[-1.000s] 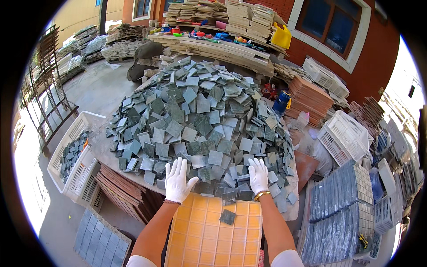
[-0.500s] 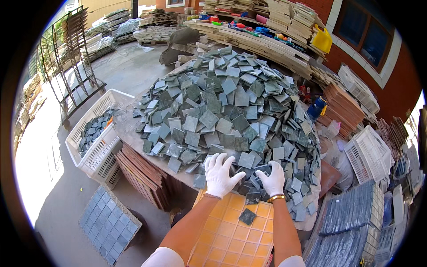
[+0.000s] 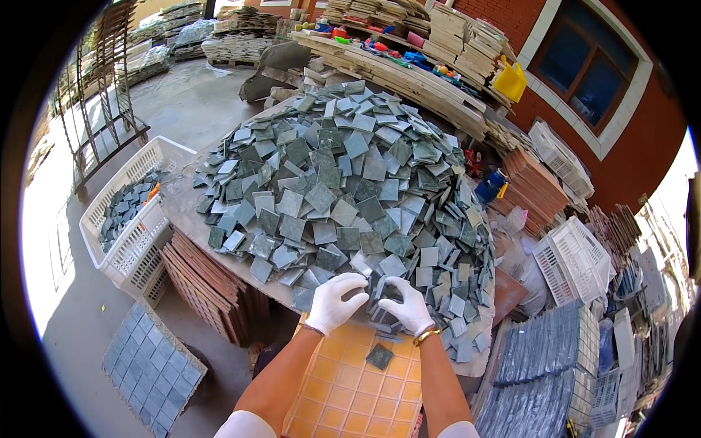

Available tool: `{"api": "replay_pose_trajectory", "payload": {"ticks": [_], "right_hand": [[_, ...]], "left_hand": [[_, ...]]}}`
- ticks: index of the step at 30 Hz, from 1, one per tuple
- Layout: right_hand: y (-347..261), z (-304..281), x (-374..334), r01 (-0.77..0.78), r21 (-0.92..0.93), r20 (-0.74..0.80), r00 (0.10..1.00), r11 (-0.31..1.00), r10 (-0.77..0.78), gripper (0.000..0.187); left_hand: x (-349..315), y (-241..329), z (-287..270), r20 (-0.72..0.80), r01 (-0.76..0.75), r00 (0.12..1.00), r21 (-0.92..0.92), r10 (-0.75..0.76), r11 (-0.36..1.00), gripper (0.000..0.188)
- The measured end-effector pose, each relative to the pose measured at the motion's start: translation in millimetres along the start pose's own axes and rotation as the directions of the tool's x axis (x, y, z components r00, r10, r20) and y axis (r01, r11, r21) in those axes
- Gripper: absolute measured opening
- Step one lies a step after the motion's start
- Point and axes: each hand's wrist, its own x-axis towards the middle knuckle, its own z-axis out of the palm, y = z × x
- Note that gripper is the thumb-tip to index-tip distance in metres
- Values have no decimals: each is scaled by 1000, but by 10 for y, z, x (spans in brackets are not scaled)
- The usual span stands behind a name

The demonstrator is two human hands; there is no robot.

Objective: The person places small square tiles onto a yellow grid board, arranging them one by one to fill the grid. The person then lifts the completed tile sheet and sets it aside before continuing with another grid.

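A large heap of square grey-green stone tiles covers the table in front of me. At its near edge, my left hand, in a white glove, curves beside the tiles, thumb and forefinger apart with nothing plainly between them. Also gloved, my right hand has thumb and forefinger about a small tile standing on edge; its fingertips are partly hidden. Below the hands lies an orange board marked with a square grid. One loose dark tile rests on its upper part.
To the left are a white crate of small tile pieces, stacked reddish-brown boards and a tiled panel. On the right stand plastic-wrapped stacks, a white crate and a blue bottle. Wood planks lie behind.
My view has shifted, so the scene sits further left. The two hands have come closer together at the heap's near edge, and the right fingers have closed about a tile.
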Motion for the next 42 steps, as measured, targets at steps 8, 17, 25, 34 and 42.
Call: {"api": "replay_pose_trajectory", "payload": {"ticks": [8,17,25,34,42], "right_hand": [[-67,84,-501,162,-458,6,984,874,-179,38],[-434,26,-1218,230,-396,-3,968,889,-252,47],[451,321,-385,101,-571,-54,986,814,-160,61],[-209,270,-1196,280,-422,169,959,862,-229,56],[-390,46,-1184,266,-459,233,957,848,-173,71]], "left_hand": [[-695,-15,-61,260,116,964,-226,-55,967,30],[-804,226,-335,32,-292,956,174,291,941,13],[-571,-304,98,146,-56,989,430,-9,901,38],[-1245,377,-83,675,-8,720,243,-163,970,51],[-1419,1142,-701,730,40,511,508,-455,861,59]]}}
